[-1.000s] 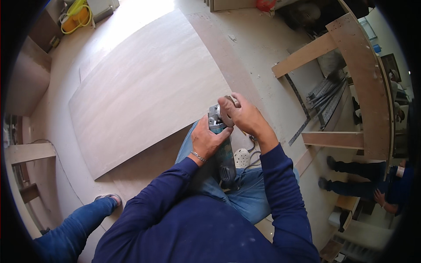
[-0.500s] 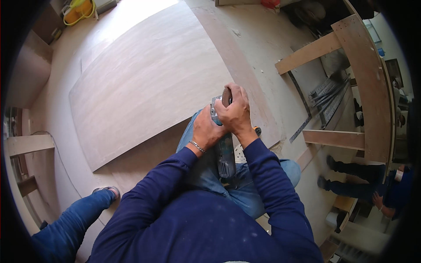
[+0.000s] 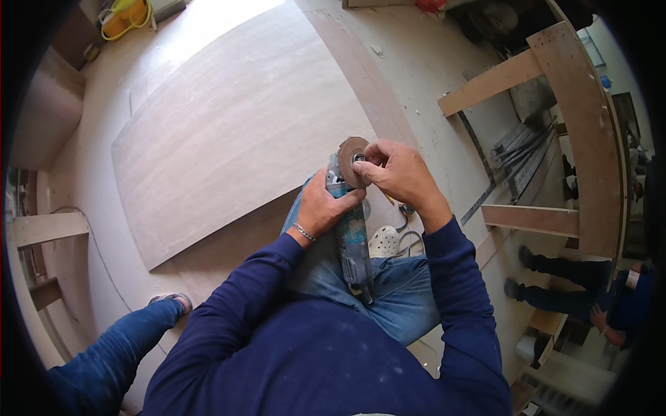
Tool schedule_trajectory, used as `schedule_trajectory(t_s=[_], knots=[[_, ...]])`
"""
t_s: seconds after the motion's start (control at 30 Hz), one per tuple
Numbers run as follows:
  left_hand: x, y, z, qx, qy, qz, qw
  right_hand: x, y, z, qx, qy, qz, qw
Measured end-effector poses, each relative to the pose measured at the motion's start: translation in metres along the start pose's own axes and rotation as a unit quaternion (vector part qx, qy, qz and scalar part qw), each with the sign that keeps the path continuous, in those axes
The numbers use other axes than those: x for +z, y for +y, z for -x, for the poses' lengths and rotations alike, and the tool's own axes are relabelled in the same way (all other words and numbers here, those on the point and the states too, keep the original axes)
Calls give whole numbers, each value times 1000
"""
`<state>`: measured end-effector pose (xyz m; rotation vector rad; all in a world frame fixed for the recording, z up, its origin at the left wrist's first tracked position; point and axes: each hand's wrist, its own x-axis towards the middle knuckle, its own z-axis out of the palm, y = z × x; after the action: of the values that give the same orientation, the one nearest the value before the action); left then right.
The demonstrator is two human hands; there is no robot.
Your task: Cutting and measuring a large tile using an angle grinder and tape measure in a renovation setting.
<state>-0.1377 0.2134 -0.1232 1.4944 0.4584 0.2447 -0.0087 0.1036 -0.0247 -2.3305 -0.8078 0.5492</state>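
Observation:
An angle grinder with a teal, dusty body lies upright in the view, over my jeans. My left hand is wrapped round its neck below the head. At its top is a brown disc. My right hand pinches at the small metal fitting in the disc's centre, thumb and index finger on it. A white clog and a cord show beside the grinder.
A large pale board lies ahead. Wooden frames stand right, beside metal strips; another stands left. Another person is at the right. A blue-clad leg is lower left. Yellow equipment sits back left.
My right hand moved in over the disc, fingers curled round it, then back slightly rightward into a pinch at the centre, uncovering the disc's face. My left hand still holds the grinder.

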Motion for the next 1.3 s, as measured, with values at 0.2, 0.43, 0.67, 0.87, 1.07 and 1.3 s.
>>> schedule_trajectory(t_s=[0.2,0.43,0.67,0.87,1.07,1.3], knots=[[-1,-19,-2,-1,10,-29,1000,-8,-4,-4,-134,-5,-11,991],[-4,-19,-5,-6,2,-37,999,-3,5,-9,-232,-1,4,973],[-2,-18,-4,-18,-9,-23,1000,0,9,-9,-207,19,86,974],[-4,-25,-6,-9,-5,-12,1000,-3,-1,-9,-133,4,73,988],[-1,-23,-7,-4,-6,-1,1000,-2,5,-9,-211,36,25,976],[0,-28,-7,-2,-18,35,999,-1,7,-18,-216,-17,47,975]])
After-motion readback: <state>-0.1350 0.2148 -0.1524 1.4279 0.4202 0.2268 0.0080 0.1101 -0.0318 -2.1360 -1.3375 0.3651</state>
